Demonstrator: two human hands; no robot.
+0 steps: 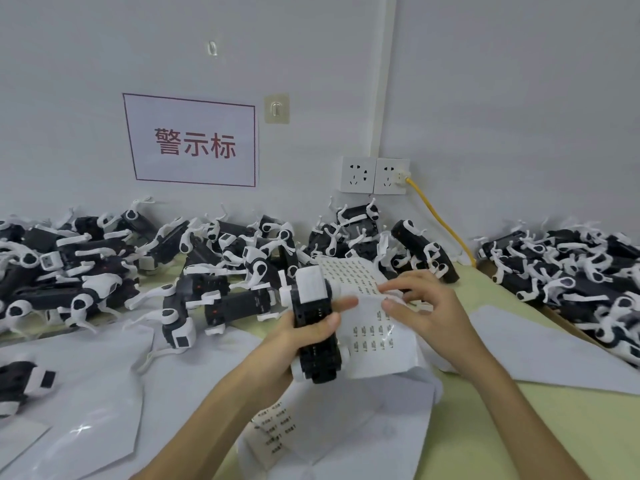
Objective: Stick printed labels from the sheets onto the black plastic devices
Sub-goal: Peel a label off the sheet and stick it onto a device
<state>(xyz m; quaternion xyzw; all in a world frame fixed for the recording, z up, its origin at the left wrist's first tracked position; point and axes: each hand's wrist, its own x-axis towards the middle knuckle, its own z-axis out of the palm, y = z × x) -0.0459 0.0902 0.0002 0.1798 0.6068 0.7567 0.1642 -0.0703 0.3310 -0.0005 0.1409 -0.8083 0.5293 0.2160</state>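
black device (313,327), white caps (left hand (304,337) holds)

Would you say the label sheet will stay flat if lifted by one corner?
Probably not: the label sheet buckles where the right hand pinches it, so it looks thin and floppy. Its glossy backing may be slippery.

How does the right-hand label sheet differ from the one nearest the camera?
The right hand pinches the upper white label sheet, beside the black plastic device the left hand grips; the lower white label sheet lies untouched. The upper shows many label rows, the lower few. Both carry dark print.
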